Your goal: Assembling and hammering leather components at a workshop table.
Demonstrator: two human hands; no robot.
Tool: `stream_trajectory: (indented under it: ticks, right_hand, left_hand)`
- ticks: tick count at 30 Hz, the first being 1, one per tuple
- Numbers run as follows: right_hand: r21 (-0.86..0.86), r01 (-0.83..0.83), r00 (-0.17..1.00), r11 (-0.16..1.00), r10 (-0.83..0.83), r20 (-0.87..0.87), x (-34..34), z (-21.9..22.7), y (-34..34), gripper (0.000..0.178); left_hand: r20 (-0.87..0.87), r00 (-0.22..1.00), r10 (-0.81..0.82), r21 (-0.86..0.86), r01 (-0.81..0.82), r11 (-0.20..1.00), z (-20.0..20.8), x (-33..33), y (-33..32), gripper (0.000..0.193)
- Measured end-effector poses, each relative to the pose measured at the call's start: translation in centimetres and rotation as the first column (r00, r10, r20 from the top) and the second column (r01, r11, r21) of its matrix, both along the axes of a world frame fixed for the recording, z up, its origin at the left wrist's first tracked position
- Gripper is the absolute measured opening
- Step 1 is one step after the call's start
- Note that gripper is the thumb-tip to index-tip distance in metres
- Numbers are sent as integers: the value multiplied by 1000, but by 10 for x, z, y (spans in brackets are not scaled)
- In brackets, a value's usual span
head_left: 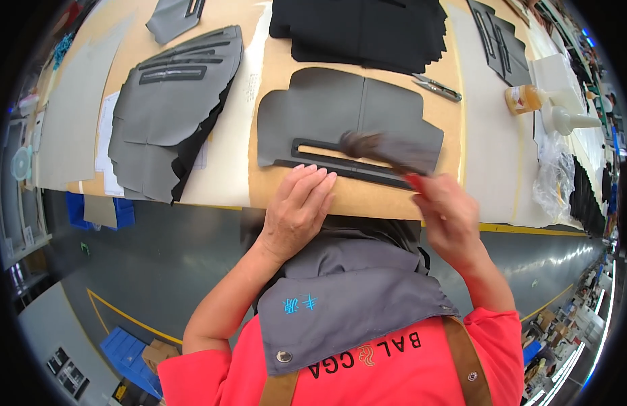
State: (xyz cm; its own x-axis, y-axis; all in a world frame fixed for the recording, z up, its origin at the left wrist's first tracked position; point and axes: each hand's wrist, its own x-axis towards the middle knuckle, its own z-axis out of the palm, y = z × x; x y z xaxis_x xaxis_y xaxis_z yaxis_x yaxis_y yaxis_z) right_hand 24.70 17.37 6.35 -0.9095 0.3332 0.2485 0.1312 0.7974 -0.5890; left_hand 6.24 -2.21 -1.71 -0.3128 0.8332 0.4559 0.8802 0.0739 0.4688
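A grey sheet panel (327, 101) with a central seam lies on the tan work board (367, 208) in front of me. Along its near side runs a black-framed slot (306, 150), with a black strip below it. My left hand (293, 213) rests on the panel's near edge, fingers stretched out flat over the strip and holding nothing. In my right hand (454, 215) is a hammer (394, 152) with a red grip. Motion blurs the hammer, whose dark head is over the slot; whether it touches the panel, I cannot tell.
Beyond the panel lie thread snips (438, 88) and a stack of black pieces (357, 34). Fanned grey panels (168, 111) overlap at left. On the right stand an amber bottle (523, 99) and a white bottle (574, 120), near a clear plastic bag (554, 177).
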Motion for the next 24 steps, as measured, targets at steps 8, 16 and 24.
stream_trajectory:
  ticks: [8,16,24]
  right_hand:
    - [140,149,985,979,-160,70,38,-12,7,64]
    - [56,210,978,976,-210,-15,56,-7,9,63]
    - [-40,304,953,952,-304,13,91,-32,26,54]
  left_hand:
    - [5,1000,-22,-19,22,1000,1,2,3,30]
    - [5,1000,-7,-7,7,1000,-3,2,4,30]
    - [-19,1000,-16,-12,16,1000,2,-1,3,30]
